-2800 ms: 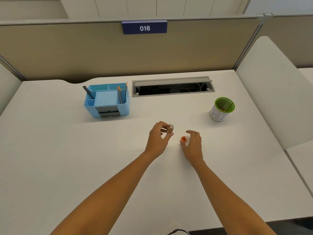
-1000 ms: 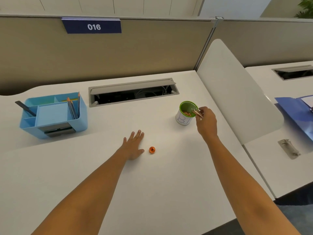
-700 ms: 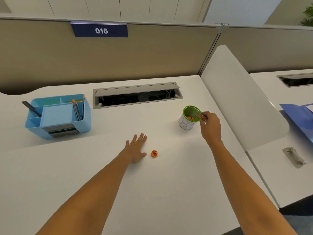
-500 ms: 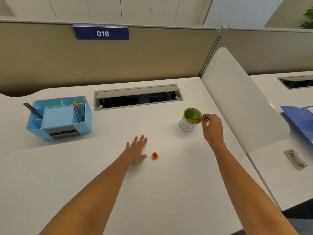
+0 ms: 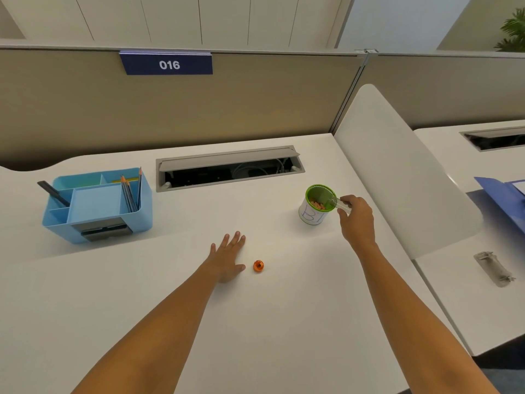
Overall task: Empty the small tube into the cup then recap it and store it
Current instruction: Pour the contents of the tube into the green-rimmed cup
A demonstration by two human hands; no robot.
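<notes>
My right hand [image 5: 356,218] holds a small clear tube [image 5: 337,204], tilted with its open mouth over the rim of the cup [image 5: 312,216]. The cup is white with a green lining and blue writing, and small orange bits lie inside it. The tube looks clear, with no orange showing in it. Its orange cap [image 5: 258,265] lies on the white desk, just right of my left hand [image 5: 227,257]. That hand rests flat on the desk with its fingers spread and holds nothing.
A blue desk organiser [image 5: 96,204] with pencils and a dark pen stands at the left. An open cable tray [image 5: 230,167] runs along the back of the desk. A white divider panel [image 5: 403,172] rises at the right, with a blue folder [image 5: 502,194] on the neighbouring desk.
The tube and cap were held apart by both hands; the cap now lies on the desk. My right hand carried the tube to the cup and tipped it; orange bits left the tube.
</notes>
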